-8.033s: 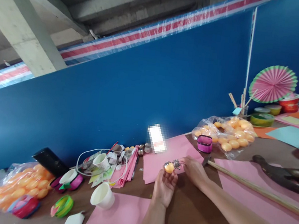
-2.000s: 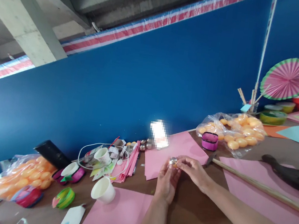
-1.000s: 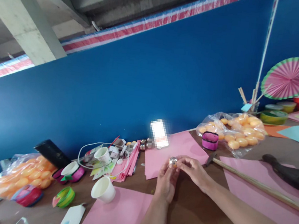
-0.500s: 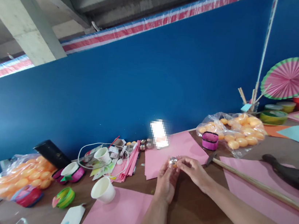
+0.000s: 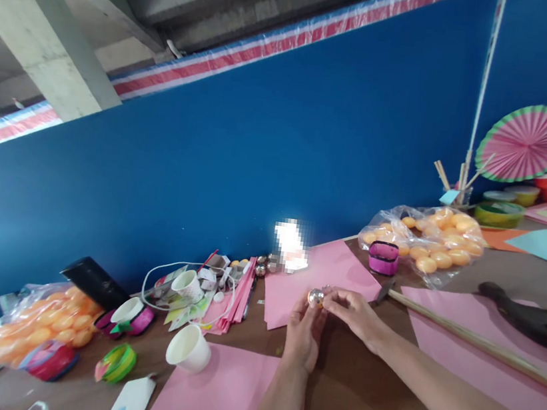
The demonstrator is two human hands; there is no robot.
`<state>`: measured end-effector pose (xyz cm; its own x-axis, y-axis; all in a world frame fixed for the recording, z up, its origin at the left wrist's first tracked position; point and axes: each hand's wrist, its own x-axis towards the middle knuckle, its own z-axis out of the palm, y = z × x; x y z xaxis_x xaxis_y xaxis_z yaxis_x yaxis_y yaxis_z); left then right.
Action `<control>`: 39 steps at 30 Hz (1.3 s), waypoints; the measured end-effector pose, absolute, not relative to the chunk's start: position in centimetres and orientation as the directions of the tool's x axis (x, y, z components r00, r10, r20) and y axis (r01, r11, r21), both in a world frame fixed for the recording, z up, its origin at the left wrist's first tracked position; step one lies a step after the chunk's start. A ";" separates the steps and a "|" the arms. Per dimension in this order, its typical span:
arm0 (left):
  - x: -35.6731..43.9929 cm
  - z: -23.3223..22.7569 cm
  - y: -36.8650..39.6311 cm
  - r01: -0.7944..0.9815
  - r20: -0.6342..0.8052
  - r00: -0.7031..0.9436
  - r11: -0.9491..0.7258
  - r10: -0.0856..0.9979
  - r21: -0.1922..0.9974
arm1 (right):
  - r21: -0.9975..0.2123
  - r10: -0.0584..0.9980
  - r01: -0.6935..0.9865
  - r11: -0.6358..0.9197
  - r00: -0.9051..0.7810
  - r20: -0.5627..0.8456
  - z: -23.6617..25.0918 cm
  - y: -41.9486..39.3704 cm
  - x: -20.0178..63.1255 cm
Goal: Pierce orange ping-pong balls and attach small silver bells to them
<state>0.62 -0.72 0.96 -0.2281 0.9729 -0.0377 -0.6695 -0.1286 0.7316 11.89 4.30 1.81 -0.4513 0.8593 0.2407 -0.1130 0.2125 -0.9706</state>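
The small foil-wrapped ball (image 5: 315, 296) looks light, thin-shelled and slick, so I pinch it only by its sides: my left hand (image 5: 303, 335) and right hand (image 5: 354, 314) both clasp it above the pink paper (image 5: 292, 296) on the table (image 5: 354, 397).

My left hand (image 5: 303, 333) and right hand (image 5: 353, 311) met over the table (image 5: 368, 406), a small ball (image 5: 314, 296) between their fingertips. A paper sheet (image 5: 317, 279) lay just behind them, another sheet (image 5: 223, 397) in front to the left. A cup (image 5: 189, 348) lay on its side left of my left hand, a bag of balls (image 5: 38, 325) far left beyond it. Behind and right sat a second bag of balls (image 5: 430, 242), a small case (image 5: 383, 258) just before it. A long stick (image 5: 476, 346) ran right from my right hand, a hammer (image 5: 525, 317) behind it.
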 end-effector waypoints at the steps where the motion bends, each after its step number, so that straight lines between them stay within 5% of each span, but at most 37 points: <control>1: 0.6 1.0 -0.7 -0.664 -0.033 -0.233 -0.134 0.972 0.736 | -0.974 0.866 -0.111 0.197 -0.446 0.226 1.8 4.3 11.9; 12: 0.7 1.0 -0.6 -0.628 -0.012 -0.240 -0.146 0.971 0.764 | -0.978 0.889 -0.199 0.064 -0.435 0.147 1.4 4.4 11.8; 39: 1.1 1.3 -0.9 -0.679 -0.072 -0.225 -0.104 0.972 0.726 | -0.976 0.897 -0.194 0.102 -0.405 0.174 1.3 4.4 11.6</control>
